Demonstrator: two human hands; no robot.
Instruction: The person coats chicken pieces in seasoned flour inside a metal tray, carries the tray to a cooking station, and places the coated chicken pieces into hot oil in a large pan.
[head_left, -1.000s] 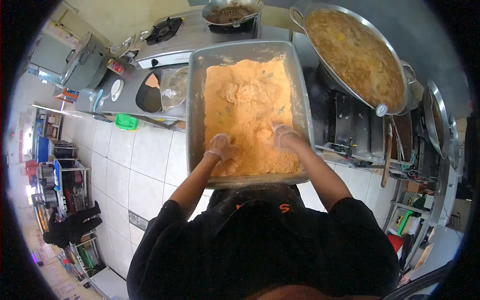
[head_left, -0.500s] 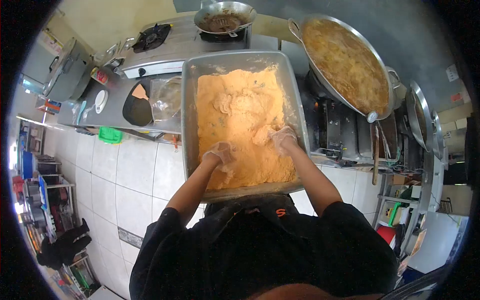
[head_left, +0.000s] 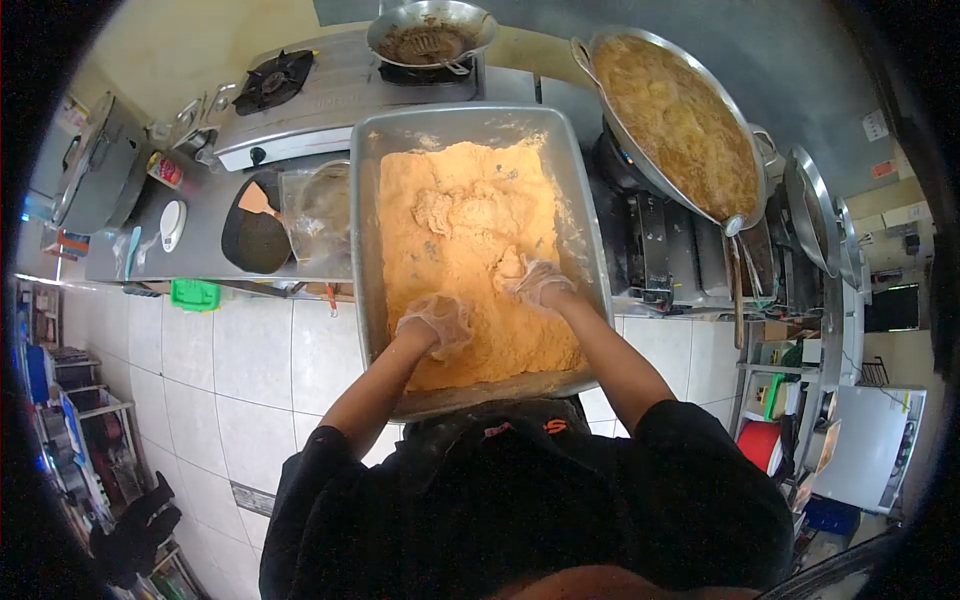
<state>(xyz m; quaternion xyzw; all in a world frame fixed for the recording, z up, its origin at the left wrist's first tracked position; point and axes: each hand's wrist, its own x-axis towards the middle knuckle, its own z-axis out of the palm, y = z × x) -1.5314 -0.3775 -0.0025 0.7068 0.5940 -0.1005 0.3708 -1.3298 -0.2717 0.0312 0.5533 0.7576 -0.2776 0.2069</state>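
A large grey tub (head_left: 366,230) holds a bed of orange breading flour (head_left: 465,350). My right hand (head_left: 543,284), in a clear plastic glove, has its fingers around the end of a flour-coated piece (head_left: 508,268), possibly chicken. My left hand (head_left: 437,322), also gloved, is at the near left of the flour; its fingertips are sunk in or covered by it, so their closure is hidden. Farther up, more coated pieces (head_left: 470,212) lie together on the flour, out of reach of both hands.
At right, a big wok of bubbling oil (head_left: 680,120) sits over a burner, a thermometer (head_left: 733,225) at its rim. A smaller wok (head_left: 430,45) stands on the stove (head_left: 330,105) behind. On the left counter are a black pan (head_left: 262,240) and a white scale (head_left: 173,225).
My right hand has shifted slightly left within the tub, with the coated piece still at its fingers. My left hand has turned a little in the flour. The whole view has swung slightly.
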